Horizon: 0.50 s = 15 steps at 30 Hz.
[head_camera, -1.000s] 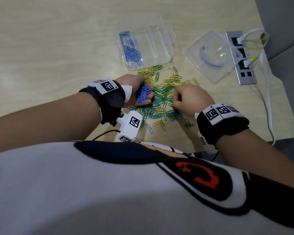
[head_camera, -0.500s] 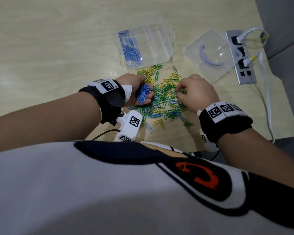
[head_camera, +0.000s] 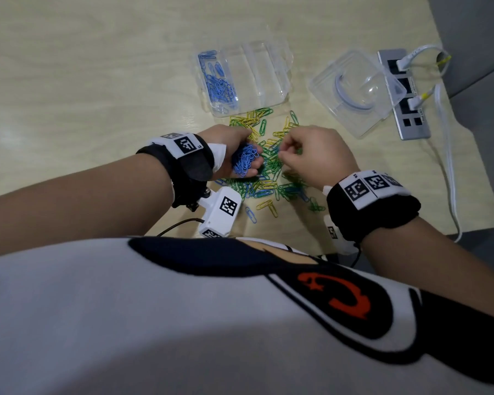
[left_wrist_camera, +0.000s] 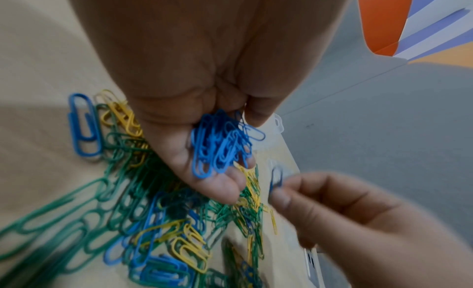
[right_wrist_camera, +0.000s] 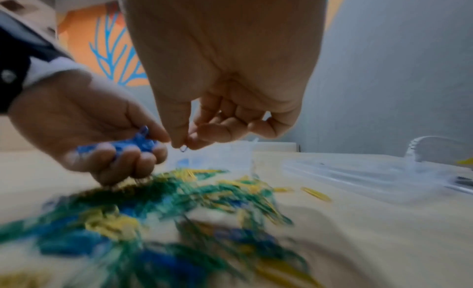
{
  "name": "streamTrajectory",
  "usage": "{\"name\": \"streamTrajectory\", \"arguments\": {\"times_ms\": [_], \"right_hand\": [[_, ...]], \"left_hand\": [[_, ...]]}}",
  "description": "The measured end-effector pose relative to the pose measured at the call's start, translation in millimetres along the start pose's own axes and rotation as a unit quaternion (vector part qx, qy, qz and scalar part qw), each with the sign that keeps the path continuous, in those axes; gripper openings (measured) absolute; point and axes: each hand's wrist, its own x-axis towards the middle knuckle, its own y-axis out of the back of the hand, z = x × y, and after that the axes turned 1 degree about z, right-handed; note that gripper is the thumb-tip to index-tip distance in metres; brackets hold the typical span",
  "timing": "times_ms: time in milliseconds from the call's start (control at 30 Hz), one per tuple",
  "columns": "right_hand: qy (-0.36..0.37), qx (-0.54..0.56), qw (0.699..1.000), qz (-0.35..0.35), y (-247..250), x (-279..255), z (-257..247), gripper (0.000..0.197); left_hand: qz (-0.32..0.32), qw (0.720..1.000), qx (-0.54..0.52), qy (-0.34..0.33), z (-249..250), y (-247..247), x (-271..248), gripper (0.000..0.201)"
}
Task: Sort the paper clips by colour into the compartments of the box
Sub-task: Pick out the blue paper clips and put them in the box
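A heap of green, yellow and blue paper clips (head_camera: 271,178) (left_wrist_camera: 143,211) (right_wrist_camera: 158,207) lies on the table in front of a clear compartment box (head_camera: 271,78). Its left compartment holds blue clips (head_camera: 220,86). My left hand (head_camera: 234,155) (left_wrist_camera: 204,142) (right_wrist_camera: 97,142) is cupped palm up, its fingers curled round a bunch of blue clips (head_camera: 244,162) (left_wrist_camera: 222,144). My right hand (head_camera: 308,155) (right_wrist_camera: 184,144) hovers just right of it and pinches one blue clip (left_wrist_camera: 276,177) (right_wrist_camera: 184,148) between thumb and forefinger.
A clear lid (head_camera: 357,89) with a blue ring inside lies right of the box. Beyond it sits a grey USB hub (head_camera: 408,109) with white cables (head_camera: 448,155) running along the table's right edge. Loose clips (head_camera: 265,206) lie near the front edge.
My right hand has lifted off the heap and swung left toward the left hand, now pinching a blue clip. The left hand has kept its bunch and stayed put.
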Motion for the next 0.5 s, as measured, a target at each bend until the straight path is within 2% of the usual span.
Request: {"name": "streamTrajectory", "arguments": {"times_ms": [133,200,267,333,400,467,500], "right_hand": [[0.02,0.108,0.994,-0.021,5.2,2.3,-22.0,0.009],[0.01,0.104,0.995,-0.006,8.9,4.0,-20.0,0.011],[-0.021,0.04,0.999,-0.012,13.8,6.1,-8.7,0.01],[-0.067,-0.077,0.992,-0.079,16.0,6.4,5.6,0.01],[-0.104,-0.172,0.964,-0.175,13.8,2.6,15.5,0.016],[-0.125,-0.216,0.938,-0.242,6.2,-4.1,20.4,0.027],[-0.129,-0.221,0.933,-0.253,1.0,-7.0,21.6,0.029]], "left_hand": [[-0.012,1.0,0.005,0.003,1.9,-6.4,-3.4,0.032],[-0.015,1.0,0.002,0.005,3.1,-6.4,-3.6,0.034],[-0.02,1.0,0.002,0.005,3.3,-3.9,-2.5,0.04],[-0.022,1.0,0.003,0.004,3.3,-1.2,-1.3,0.042],[-0.018,1.0,0.002,0.003,3.4,0.6,-1.1,0.043],[-0.018,1.0,-0.005,0.003,3.8,1.0,-1.6,0.043],[-0.017,1.0,-0.005,0.002,3.6,0.9,-1.7,0.043]]}}
